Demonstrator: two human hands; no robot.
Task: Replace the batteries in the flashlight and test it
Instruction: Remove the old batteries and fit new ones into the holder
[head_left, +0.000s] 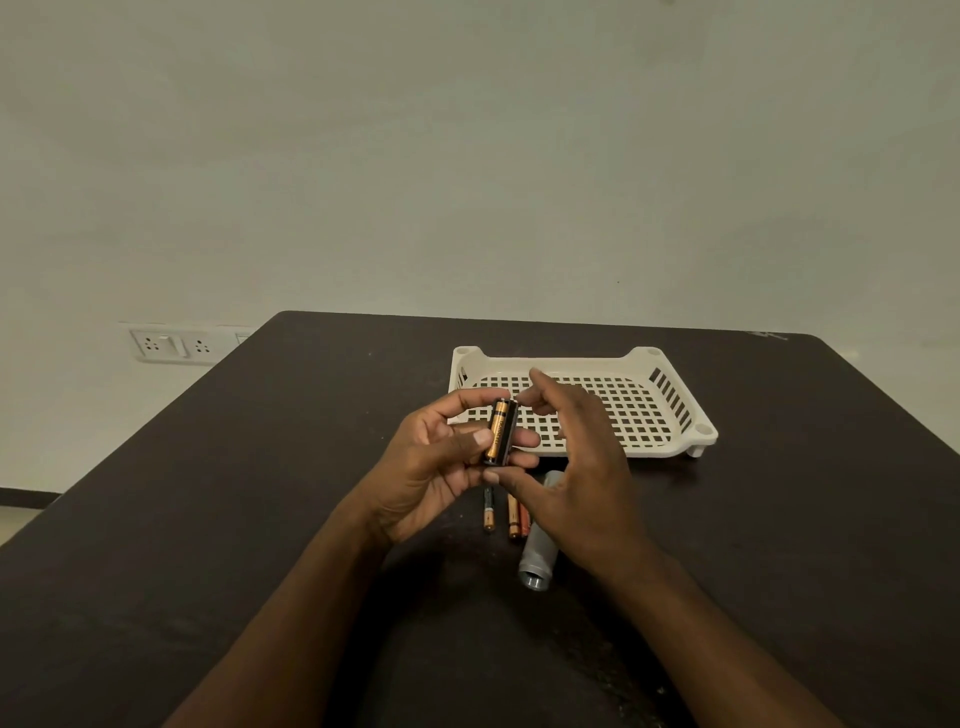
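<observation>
A: Left hand (441, 467) grips the small black battery holder (503, 434), fingers curled round it. One copper-and-black battery (497, 428) sits in the slot facing the camera. Holder's long axis runs near upright, tipped a little away

B: Right hand (571, 467)?

A: Beside the holder, on its right. Thumb touches or nearly touches the lower end, a fingertip is close to the top end; other fingers loose. Whether it actually pinches the holder, cannot tell

B: Flashlight body?

A: Grey cylindrical flashlight tube (540, 551) lies on the dark brown bench (260, 467), below and just right of the hands, partly under the right wrist. Long axis runs away from the person; open threaded end points back toward the person. Right hand is the nearer one

B: Spares?

A: Loose slim copper-and-black batteries (511, 514) lie on the bench just left of the tube, roughly parallel to it, directly under the holder. At least three; exact count unclear

B: Step in hand?

A: Looks like loading the holder, slots not yet all filled. Next cell likely comes from that row below

B: Anything else?

A: White perforated plastic tray (670, 415) behind the hands; white wall socket plate (171, 344) far left
</observation>
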